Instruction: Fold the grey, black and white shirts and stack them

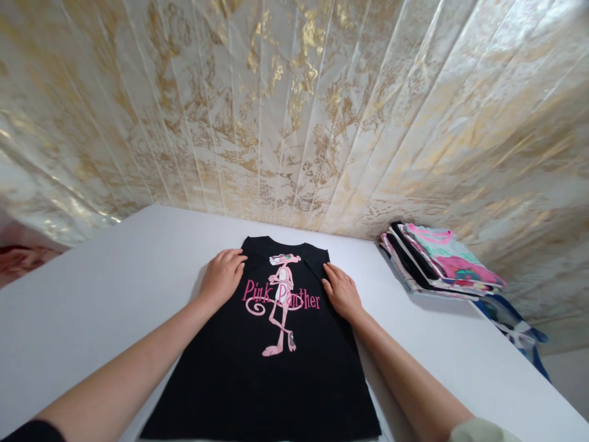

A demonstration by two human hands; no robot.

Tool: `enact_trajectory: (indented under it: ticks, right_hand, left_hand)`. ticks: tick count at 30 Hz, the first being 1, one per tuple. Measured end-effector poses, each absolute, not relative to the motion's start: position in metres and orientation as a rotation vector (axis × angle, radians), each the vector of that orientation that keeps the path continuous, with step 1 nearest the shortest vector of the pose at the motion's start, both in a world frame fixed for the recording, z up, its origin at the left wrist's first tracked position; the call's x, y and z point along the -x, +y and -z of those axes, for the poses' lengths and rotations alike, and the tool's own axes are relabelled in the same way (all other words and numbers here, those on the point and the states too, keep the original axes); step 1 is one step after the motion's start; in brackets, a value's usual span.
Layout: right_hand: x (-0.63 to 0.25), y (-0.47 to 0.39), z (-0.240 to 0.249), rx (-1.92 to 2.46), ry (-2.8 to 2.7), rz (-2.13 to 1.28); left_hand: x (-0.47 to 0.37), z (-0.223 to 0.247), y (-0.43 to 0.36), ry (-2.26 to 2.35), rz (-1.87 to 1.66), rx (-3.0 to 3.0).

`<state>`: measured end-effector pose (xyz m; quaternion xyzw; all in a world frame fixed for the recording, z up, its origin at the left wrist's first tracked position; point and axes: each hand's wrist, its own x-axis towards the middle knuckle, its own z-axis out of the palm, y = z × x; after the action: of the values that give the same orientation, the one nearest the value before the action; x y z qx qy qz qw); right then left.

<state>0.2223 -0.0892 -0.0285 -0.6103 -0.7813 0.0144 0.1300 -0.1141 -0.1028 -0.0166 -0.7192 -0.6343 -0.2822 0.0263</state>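
One shirt (278,331), edges under left hand (223,274) and right hand (343,291), both unclenched; worktop (110,301) extends left, one clothes pile (435,264) right.

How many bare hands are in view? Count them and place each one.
2. The left hand touches the black shirt at its upper left edge in the picture; the right hand touches the upper right edge. No others show.

The bare left forearm (142,359) is slanting forward and inward, its palm-down left hand (223,276) holding its fingers (232,253) curved; the bare right forearm (405,373) is mirroring that slant, its palm-down right hand (343,291) holding its thumb apart.
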Motion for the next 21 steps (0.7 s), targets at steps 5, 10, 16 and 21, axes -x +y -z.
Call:
enact_trajectory:
  ticks: [5,10,16,21]
  right_hand:
    - [-0.217,-0.080,0.014,1.786,-2.252,0.028]
    - [-0.197,-0.061,-0.010,1.698,-2.233,0.097]
    - [-0.171,-0.044,0.006,1.965,-2.098,-0.025]
    - [-0.167,-0.045,0.022,2.030,-2.080,-0.045]
  left_hand:
    - [0.117,0.022,-0.100,-1.976,0.825,2.283]
    - [0.118,0.023,-0.100,-1.982,0.873,2.269]
    - [0.105,0.006,-0.091,-2.090,0.605,2.127]
    - [0.080,-0.007,-0.060,-2.052,0.546,2.186]
